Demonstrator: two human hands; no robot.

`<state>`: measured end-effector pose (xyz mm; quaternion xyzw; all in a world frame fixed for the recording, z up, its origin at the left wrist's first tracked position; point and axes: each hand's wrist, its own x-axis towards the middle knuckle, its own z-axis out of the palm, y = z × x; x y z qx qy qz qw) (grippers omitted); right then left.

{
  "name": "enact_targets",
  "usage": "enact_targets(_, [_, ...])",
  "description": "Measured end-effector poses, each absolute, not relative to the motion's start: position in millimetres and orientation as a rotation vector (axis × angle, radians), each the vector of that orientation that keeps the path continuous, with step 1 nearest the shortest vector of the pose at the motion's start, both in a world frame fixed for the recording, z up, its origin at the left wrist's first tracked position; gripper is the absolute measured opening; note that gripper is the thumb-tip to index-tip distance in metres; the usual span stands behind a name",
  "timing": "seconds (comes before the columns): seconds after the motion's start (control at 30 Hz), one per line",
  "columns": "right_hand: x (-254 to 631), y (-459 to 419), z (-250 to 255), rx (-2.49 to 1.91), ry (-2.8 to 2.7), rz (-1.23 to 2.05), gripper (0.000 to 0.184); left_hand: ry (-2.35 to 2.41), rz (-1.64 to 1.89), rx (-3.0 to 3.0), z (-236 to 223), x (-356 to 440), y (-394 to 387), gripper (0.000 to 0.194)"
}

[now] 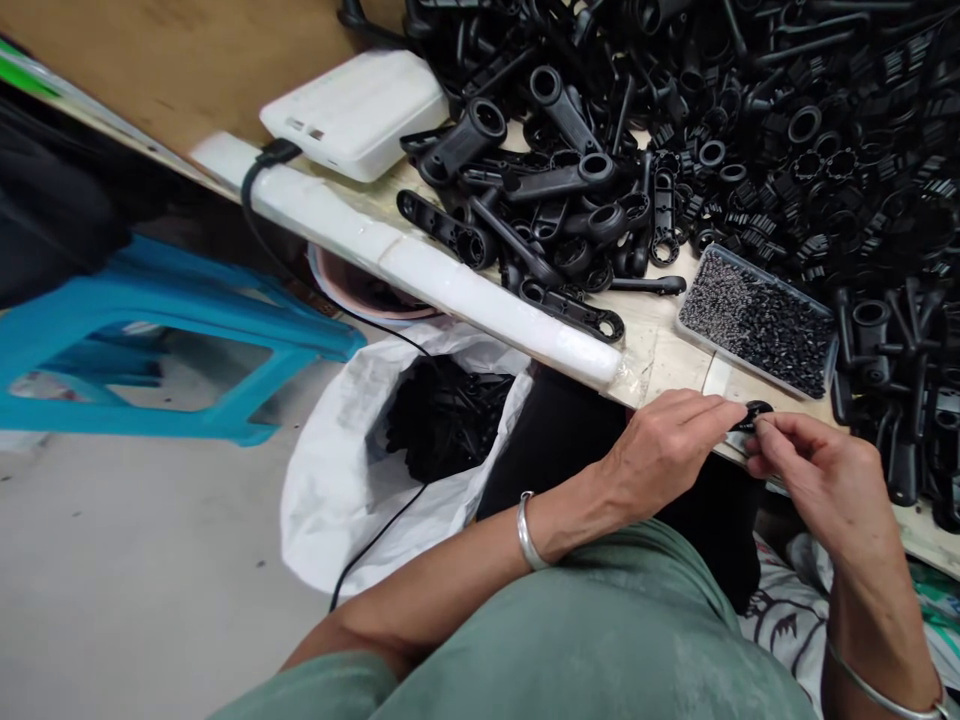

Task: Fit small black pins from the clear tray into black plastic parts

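Left hand (pixel 667 445): reaches in from lower centre toward the right of the frame, fingers drawn together and bent down onto a small black part (pixel 756 410), whose near end they cover.
Right hand (pixel 832 480): comes up from the lower right, thumb and fingertips pinched narrow against the part's right edge; whether a tinier piece sits in that pinch, I cannot tell.
Black part: right of centre, at the front edge of the table (pixel 660 345), between the two sets of fingertips and touching both.
Long axis: mostly hidden by fingers; the bit that shows is rounded, and I cannot tell which way the full length runs.
Clear box (pixel 739 358): directly above the part in the frame, just beyond the fingertips, its long side slanting down to the right; neither hand is clearly nearer to its middle, though the right is nearer its lower right corner.
Small pieces (pixel 757 315): fill that box, greyish at its left and black at its right.
Black levers (pixel 555 185): loosely piled at upper centre, well apart from both hands.
Ringed pieces (pixel 806 125): heaped at upper right, beyond the box.
White sack (pixel 326 490): lower centre-left, below the table edge, dark things inside.
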<state>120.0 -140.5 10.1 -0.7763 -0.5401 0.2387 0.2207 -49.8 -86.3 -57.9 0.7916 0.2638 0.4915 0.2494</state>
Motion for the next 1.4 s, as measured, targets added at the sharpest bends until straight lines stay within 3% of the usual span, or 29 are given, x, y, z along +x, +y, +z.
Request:
enact_targets(0.23, [110, -134, 19, -2.204, -1.686, 0.555, 0.025, 0.71, 1.36, 2.139, -57, -50, -86, 0.018])
enact_targets(0.43, [103, -130, 23, -2.216, -1.921, 0.268, 0.026, 0.704, 1.406, 2.111, -55, -50, -86, 0.019])
enact_targets(0.53, [111, -127, 23, -2.228, -1.737, 0.618, 0.027, 0.698, 1.416, 2.114, -54, -51, -86, 0.018])
enact_targets(0.67, [123, -123, 25, -2.089, -1.354, 1.153, 0.044, 0.684, 1.424, 2.129, -54, -51, -84, 0.019])
enact_targets(0.9, [130, -124, 24, -2.16, -1.389, 1.177, 0.041, 0.688, 1.425, 2.131, -55, -51, -84, 0.02])
enact_targets(1.03, [128, -124, 30, -2.261, -1.747, 0.972, 0.031, 0.688, 1.411, 2.126, -56, -51, -85, 0.019])
enact_targets(1.27, [96, -125, 34, -2.342, -2.295, 0.117, 0.022, 0.696, 1.414, 2.106, -56, -50, -87, 0.015])
enact_targets(1.4, [72, -127, 30, -2.476, -2.413, -0.174, 0.019, 0.731, 1.466, 2.076, -55, -48, -86, 0.021])
